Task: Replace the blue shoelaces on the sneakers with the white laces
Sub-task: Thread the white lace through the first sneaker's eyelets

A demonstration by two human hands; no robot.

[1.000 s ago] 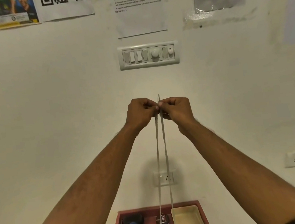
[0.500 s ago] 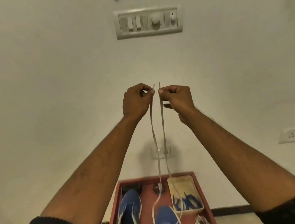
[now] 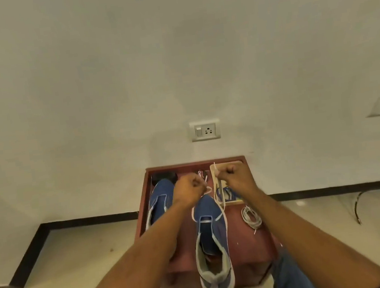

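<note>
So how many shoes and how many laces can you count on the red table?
Blue sneakers: 2 (left one, middle one)
White laces: 2 (one held by both hands, one coiled)
Blue laces in the tray: 1 bundle; how many I cannot tell
Total: 5

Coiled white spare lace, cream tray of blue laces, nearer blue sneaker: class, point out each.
Coiled white spare lace point(image 3: 251, 217): head view, middle of coil.
Cream tray point(image 3: 233, 202): head view, near rim.
Nearer blue sneaker point(image 3: 208, 207): head view, toe.
</note>
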